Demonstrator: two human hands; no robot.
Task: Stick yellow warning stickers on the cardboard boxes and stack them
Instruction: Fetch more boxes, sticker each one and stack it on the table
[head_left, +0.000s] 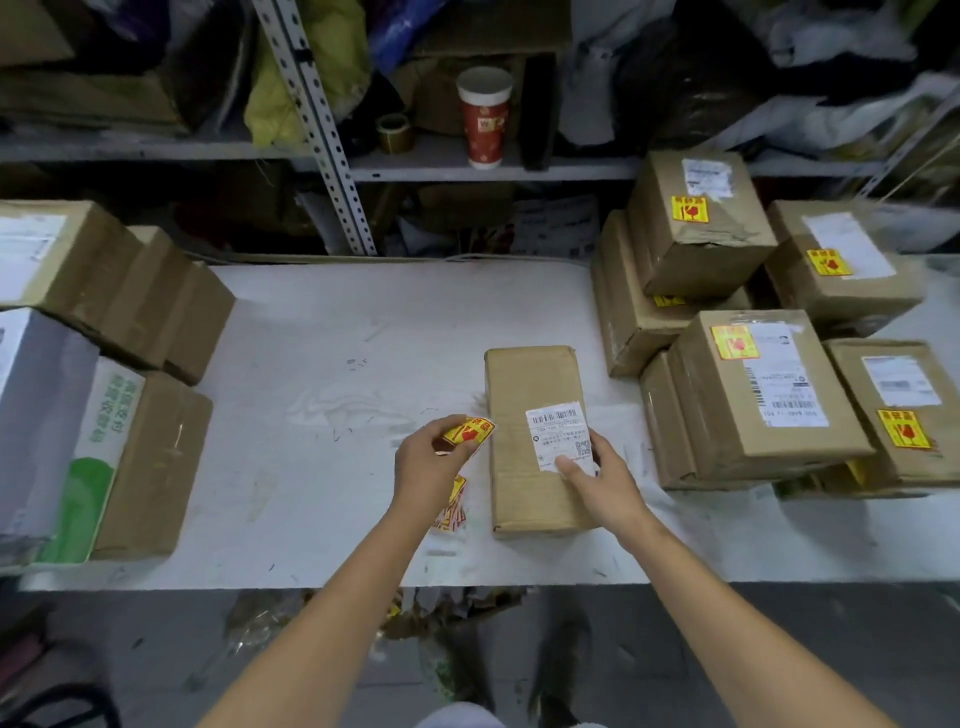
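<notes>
Item: long brown cardboard box (535, 441), flat on white table (322, 338), white shipping label up. Right hand (602, 478) grips its near right edge; left hand (431, 462), just left, pinches yellow-and-red warning sticker (467, 430).

sticker sheets (456, 512) partly hidden by left arm (374, 561) | white box (31, 415) cut by left edge | label (558, 436) print unreadable
</notes>
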